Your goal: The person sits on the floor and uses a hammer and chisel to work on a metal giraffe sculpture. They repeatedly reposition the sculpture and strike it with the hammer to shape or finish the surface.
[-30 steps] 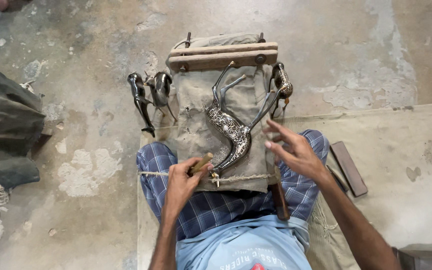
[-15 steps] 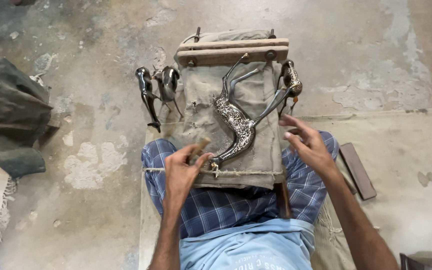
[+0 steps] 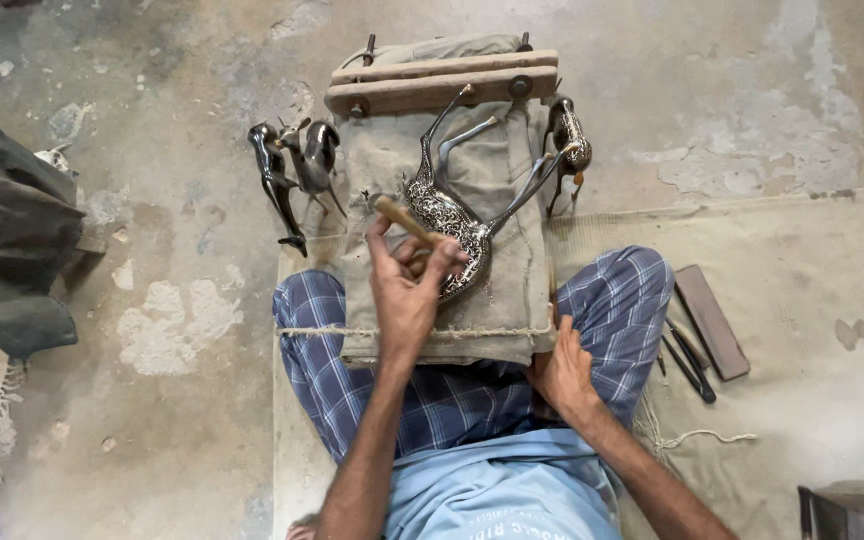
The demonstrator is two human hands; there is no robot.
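Note:
An engraved silver animal figurine [image 3: 452, 215] with long thin legs lies on a cloth-covered wooden work board [image 3: 512, 290] resting on my lap. My left hand [image 3: 407, 290] is raised over the figurine's body and grips a wooden-handled tool [image 3: 400, 215]. My right hand [image 3: 560, 370] rests low beside my right thigh at the board's near corner; its fingers are curled and partly hidden, and whether it holds something is unclear.
Two dark metal figurines [image 3: 292, 170] lie on the concrete floor left of the board, another [image 3: 567, 140] at its right edge. A flat dark bar [image 3: 712, 320] and thin tools [image 3: 687, 360] lie on the mat at right. Dark cloth [image 3: 2, 240] sits far left.
My left hand lifted from the board's near edge up over the figurine with the tool. My right hand left the figurine's legs and dropped down beside my thigh.

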